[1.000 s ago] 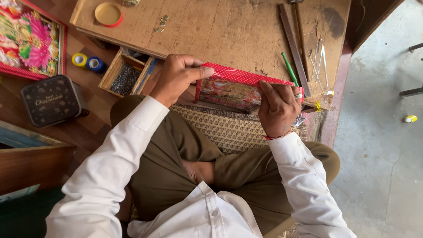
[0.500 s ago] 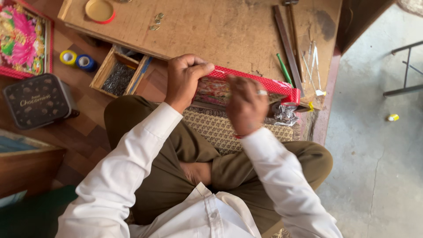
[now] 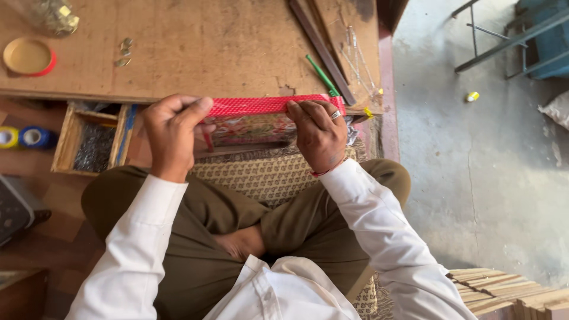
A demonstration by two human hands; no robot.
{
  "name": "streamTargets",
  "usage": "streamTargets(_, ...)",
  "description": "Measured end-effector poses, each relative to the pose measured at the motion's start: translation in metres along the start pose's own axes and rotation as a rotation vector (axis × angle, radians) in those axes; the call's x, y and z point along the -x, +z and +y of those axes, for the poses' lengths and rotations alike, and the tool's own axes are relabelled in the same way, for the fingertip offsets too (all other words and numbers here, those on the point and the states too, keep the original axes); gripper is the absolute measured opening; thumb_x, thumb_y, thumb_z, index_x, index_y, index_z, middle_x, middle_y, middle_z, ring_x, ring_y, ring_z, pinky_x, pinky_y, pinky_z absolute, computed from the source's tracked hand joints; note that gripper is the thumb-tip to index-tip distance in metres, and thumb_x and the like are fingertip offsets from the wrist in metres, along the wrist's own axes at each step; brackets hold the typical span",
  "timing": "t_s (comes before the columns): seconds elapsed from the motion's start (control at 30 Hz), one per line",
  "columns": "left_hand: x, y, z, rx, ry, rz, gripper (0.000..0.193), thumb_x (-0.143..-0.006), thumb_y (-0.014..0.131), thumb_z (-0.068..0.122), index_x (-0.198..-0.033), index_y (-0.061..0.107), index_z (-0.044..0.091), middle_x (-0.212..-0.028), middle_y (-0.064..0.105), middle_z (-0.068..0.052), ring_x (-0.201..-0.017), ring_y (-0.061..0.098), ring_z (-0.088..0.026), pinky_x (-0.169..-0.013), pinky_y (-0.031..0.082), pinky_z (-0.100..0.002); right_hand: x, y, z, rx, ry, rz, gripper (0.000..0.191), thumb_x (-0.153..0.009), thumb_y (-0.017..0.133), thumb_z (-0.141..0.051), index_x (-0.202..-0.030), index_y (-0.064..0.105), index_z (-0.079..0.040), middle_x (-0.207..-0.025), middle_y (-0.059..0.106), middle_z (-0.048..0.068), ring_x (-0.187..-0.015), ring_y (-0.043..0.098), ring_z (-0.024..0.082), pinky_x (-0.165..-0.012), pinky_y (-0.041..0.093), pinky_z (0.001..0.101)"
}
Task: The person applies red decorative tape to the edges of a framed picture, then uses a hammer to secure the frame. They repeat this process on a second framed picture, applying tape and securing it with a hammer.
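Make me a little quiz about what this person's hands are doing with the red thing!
1. True or false: both hands touch the red frame.
2. Which hand wears a ring? A) left hand B) right hand
3. What colour is the stick lying on the wooden board?

Key: 1 true. 2 B. 3 green.
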State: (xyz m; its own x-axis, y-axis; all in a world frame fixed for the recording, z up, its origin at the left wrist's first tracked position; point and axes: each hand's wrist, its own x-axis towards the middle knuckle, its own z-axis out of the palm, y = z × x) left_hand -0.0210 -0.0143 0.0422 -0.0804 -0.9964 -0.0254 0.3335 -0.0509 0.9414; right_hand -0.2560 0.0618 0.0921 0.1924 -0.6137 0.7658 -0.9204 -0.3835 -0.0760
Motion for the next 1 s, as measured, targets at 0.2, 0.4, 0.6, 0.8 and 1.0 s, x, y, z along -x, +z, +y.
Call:
streamTargets(0.2,-0.003,0.009,-0.001,0.006,-0.034,0.036,0.011,-0.096,0.075,0.005,-0.096,0.072,-0.006,-0.087,0.072,-0.008,-0.072,0.07,-0.013,-0.064,0.065,-0.031,0.034,-0.014,0.085,-0.376,0.115,-0.095,0.034,-0.082,0.071,0.014,-0.11,0.074,-0.004,-0.108,0.074,0.011,-0.094,0.074,0.024,-0.078,0.061,0.0345)
streamTargets(0.4,-0.002,0.021,-0.003,-0.009,-0.001,0.08,0.011,-0.098,0.073,0.005,-0.099,0.071,-0.006,-0.09,0.073,-0.01,-0.075,0.072,-0.017,-0.065,0.064,-0.033,0.069,0.008,0.259,-0.06,0.877,0.035,0.013,-0.081,0.081,-0.014,-0.091,0.082,-0.006,-0.082,0.08,0.011,-0.072,0.077,0.017,-0.07,0.058,0.0282)
streamTargets(0.6,-0.006,0.043,-0.008,-0.016,0.015,0.077,0.008,-0.103,0.07,0.004,-0.104,0.07,-0.004,-0.097,0.073,-0.011,-0.083,0.073,-0.018,-0.072,0.065,-0.035,0.116,0.045,0.334,-0.001,0.986,-0.237,0.018,-0.082,0.083,-0.023,-0.095,0.083,-0.01,-0.09,0.078,0.011,-0.078,0.077,0.024,-0.076,0.059,0.0347)
streamTargets(0.8,-0.013,0.061,-0.016,-0.025,-0.023,0.094,0.009,-0.106,0.069,0.008,-0.105,0.068,-0.001,-0.101,0.073,-0.01,-0.087,0.073,-0.018,-0.074,0.065,-0.038,0.111,0.072,0.346,0.223,0.822,-0.292,0.02,-0.079,0.084,-0.023,-0.097,0.083,-0.014,-0.1,0.071,0.015,-0.094,0.067,0.037,-0.084,0.055,0.0452)
streamTargets(1.0,-0.014,0.06,-0.021,-0.021,-0.031,0.105,0.008,-0.105,0.069,0.008,-0.104,0.068,0.0,-0.101,0.073,-0.01,-0.086,0.072,-0.019,-0.074,0.064,-0.038,0.11,0.079,0.353,0.348,0.721,-0.309,0.025,-0.074,0.083,-0.023,-0.092,0.078,-0.007,-0.098,0.068,0.017,-0.091,0.065,0.038,-0.079,0.052,0.0475)
